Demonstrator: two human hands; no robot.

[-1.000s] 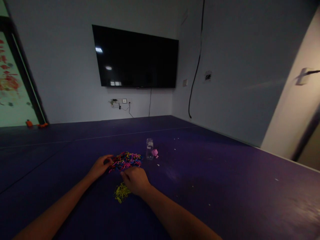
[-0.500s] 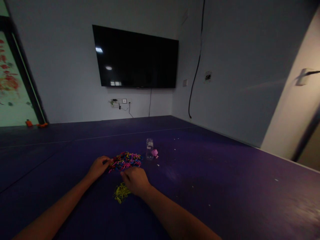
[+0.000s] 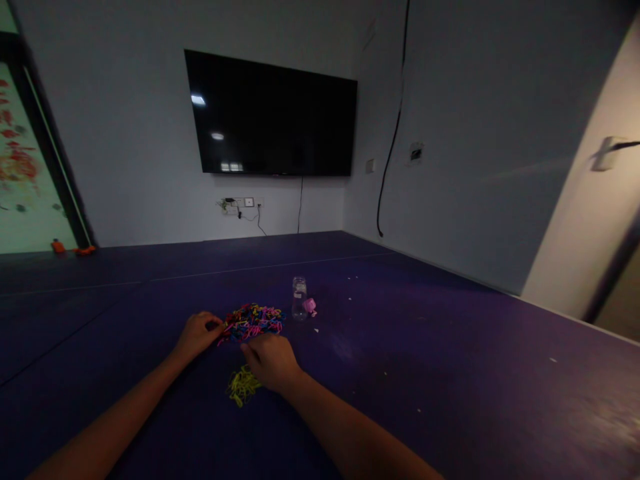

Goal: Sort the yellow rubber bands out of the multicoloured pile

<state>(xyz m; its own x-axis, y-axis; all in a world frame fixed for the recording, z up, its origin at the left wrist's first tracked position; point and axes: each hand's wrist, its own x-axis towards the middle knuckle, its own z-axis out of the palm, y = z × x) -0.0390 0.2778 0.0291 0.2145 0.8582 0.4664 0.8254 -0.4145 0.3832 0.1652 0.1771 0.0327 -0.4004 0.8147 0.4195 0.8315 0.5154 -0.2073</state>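
A pile of small multicoloured bands (image 3: 254,320) lies on the purple surface (image 3: 450,347). At its left edge is my left hand (image 3: 199,333), thumb and fingertips closed together; what is between them is too small to make out. My right hand (image 3: 270,360) rests at the pile's near side with its fingers curled in, their tips mostly hidden. Below and left of it sits a smaller heap of yellow-green bands (image 3: 242,387). A clear bottle (image 3: 299,300) stands just right of the pile, with a crumpled-looking pink object (image 3: 310,307) beside it.
Small white scraps (image 3: 317,331) are scattered to the right. Beyond the surface, a black television (image 3: 275,120) hangs on the wall above sockets (image 3: 245,202). A dark cable (image 3: 391,153) dangles at the corner. An orange object (image 3: 58,247) sits at the far left.
My left hand has shifted very slightly at the pile's left edge. My right hand, the bottle and the yellow-green heap look the same.
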